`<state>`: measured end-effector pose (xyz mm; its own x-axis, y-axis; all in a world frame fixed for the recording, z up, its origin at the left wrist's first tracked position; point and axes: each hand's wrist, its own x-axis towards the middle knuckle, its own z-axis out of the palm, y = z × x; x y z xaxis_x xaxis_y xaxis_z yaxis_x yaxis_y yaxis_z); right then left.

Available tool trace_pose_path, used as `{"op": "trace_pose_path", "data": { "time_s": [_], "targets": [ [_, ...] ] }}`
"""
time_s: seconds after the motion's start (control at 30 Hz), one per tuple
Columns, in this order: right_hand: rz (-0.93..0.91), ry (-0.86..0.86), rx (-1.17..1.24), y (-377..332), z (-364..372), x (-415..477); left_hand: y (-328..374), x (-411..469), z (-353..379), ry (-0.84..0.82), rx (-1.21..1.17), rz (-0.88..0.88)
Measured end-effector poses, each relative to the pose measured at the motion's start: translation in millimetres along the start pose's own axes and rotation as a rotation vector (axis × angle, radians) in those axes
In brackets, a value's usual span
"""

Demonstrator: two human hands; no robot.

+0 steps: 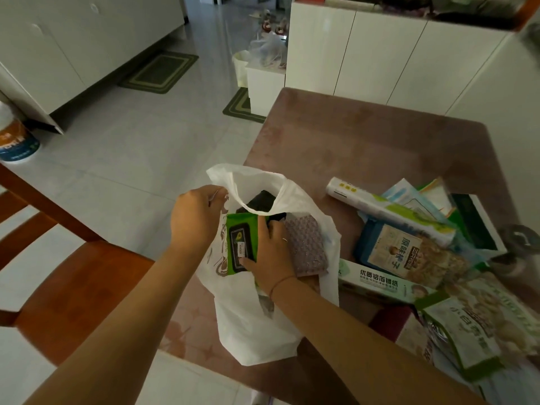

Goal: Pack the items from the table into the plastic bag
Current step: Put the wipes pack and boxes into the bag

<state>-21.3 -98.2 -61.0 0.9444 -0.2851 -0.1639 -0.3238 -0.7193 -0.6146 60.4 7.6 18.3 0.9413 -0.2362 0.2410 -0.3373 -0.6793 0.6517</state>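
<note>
A white plastic bag (pixel 257 325) stands at the near left edge of the brown table (pixel 365 147). My left hand (pixel 195 217) grips the bag's left rim and holds its mouth apart. My right hand (pixel 270 255) grips a green wet-wipes pack (pixel 241 244) with a black lid, in the bag's mouth. Inside the bag lie a dark item (pixel 261 200) and a bubble-wrap pad (pixel 306 247). To the right on the table lie a foil box (pixel 377 283), a blue nut packet (pixel 391 249), a long white roll box (pixel 380 206) and green snack bags (pixel 473 325).
A wooden chair (pixel 67 282) stands left of the table. Beyond it, tiled floor (pixel 140 159), two green mats, white cabinets (pixel 380 57) and white bins (pixel 263 83). A dark framed box (pixel 479 223) and a grey round object (pixel 517 238) sit at the table's right.
</note>
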Motion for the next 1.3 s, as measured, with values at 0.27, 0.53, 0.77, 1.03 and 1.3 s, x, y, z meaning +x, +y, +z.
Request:
{"op": "trace_pose_path", "data": {
  "time_s": [0.27, 0.53, 0.77, 1.03, 1.3],
  "targets": [
    [-0.293, -0.024, -0.573, 21, 10, -9, -12, -10, 6, -0.018, 0.073, 0.032],
    [-0.397, 0.091, -0.106, 22, -22, -23, -12, -14, 15, -0.025, 0.091, 0.015],
    [-0.039, 0.647, -0.001, 113, -85, -33, -12, -20, 19, -0.015, 0.119, -0.009],
    [0.488, 0.376, -0.211, 224, -138, -26, -8, -29, 20, 0.002, 0.178, -0.053],
    [0.005, 0.074, -0.312, 193, -114, -46, -13, -34, 26, 0.012, 0.182, -0.057]
  ]
}}
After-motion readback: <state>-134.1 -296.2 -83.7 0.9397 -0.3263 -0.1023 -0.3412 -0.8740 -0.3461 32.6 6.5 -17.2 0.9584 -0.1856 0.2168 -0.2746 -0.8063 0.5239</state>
